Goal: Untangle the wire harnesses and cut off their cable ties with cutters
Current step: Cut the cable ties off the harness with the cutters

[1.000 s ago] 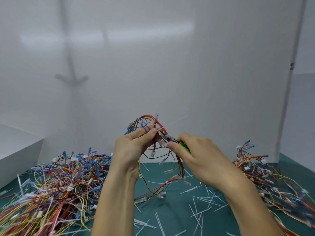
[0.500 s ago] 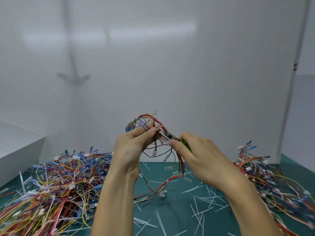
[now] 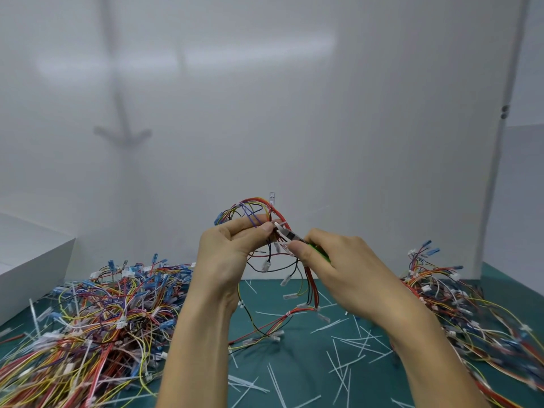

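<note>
My left hand (image 3: 228, 250) pinches a multicoloured wire harness (image 3: 256, 207) at chest height, with its loop arching above my fingers and its tails hanging to the mat. My right hand (image 3: 341, 270) grips green-handled cutters (image 3: 290, 235). Their metal jaws sit at a white cable tie (image 3: 279, 224) right beside my left fingertips. Loose connectors dangle below both hands.
A big tangled heap of harnesses (image 3: 97, 322) covers the left of the green mat (image 3: 297, 375). A second pile (image 3: 459, 307) lies at the right. Cut white ties (image 3: 347, 346) litter the middle. A white box (image 3: 29, 260) stands far left, white walls behind.
Both hands have stayed together and risen slightly with the harness. The cutter jaws have closed in on the white tie beside my left fingertips.
</note>
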A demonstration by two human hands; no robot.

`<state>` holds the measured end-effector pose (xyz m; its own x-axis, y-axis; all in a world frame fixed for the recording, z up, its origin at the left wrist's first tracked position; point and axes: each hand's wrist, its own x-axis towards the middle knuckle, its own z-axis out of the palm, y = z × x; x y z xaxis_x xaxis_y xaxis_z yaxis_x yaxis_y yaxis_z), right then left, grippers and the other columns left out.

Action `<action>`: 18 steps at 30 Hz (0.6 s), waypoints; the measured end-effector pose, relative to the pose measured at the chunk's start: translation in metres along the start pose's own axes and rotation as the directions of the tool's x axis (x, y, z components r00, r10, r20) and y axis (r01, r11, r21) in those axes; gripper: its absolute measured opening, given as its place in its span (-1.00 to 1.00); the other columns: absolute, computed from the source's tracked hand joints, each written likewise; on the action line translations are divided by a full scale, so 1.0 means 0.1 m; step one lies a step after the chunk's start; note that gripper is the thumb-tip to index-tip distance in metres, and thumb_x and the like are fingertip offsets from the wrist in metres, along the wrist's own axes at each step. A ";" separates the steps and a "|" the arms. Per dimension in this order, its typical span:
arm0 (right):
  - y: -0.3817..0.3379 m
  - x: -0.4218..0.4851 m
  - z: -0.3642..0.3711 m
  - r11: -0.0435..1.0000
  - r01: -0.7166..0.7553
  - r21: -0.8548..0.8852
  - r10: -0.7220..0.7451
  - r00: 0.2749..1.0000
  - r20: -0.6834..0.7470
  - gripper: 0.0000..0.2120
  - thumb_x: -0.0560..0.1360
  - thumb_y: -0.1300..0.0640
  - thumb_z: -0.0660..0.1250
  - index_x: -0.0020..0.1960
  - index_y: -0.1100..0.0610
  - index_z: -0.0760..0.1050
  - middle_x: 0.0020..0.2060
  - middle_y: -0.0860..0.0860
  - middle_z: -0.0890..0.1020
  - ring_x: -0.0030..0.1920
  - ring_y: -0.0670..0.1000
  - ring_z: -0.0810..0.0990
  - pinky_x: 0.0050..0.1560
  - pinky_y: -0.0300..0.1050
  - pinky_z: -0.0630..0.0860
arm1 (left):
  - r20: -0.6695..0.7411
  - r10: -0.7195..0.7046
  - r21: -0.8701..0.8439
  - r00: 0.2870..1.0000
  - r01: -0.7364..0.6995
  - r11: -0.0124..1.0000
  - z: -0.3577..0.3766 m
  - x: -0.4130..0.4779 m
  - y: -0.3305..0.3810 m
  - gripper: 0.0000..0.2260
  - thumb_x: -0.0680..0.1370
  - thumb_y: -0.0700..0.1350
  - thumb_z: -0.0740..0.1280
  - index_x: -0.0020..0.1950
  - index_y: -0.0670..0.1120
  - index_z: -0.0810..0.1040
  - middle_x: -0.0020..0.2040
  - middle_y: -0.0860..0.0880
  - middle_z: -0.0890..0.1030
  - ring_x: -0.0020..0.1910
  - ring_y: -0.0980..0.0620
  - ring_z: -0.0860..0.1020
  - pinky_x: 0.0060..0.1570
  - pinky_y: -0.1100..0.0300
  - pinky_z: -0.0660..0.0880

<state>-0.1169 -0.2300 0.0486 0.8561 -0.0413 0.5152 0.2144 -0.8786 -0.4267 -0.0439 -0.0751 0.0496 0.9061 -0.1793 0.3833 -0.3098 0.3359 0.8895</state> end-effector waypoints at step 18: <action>0.04 0.03 -0.08 0.735 -0.120 0.667 0.155 0.988 0.007 -0.33 0.43 -0.41 0.10 -0.12 0.20 0.58 -0.42 0.03 0.53 -0.41 0.01 0.51 -0.36 -0.07 0.48 | -0.048 -0.033 0.074 0.998 0.036 0.997 0.01 0.02 0.02 -0.82 0.59 -0.30 0.22 -0.07 -0.16 0.60 -0.13 -0.07 0.74 -0.19 0.03 0.71 -0.28 0.32 0.54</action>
<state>-0.1167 -0.2373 0.0542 0.8821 -0.1742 0.4377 0.3684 -0.3240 -0.8714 -0.0428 -0.0752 0.0527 0.9285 -0.1459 0.3414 -0.2971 0.2595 0.9189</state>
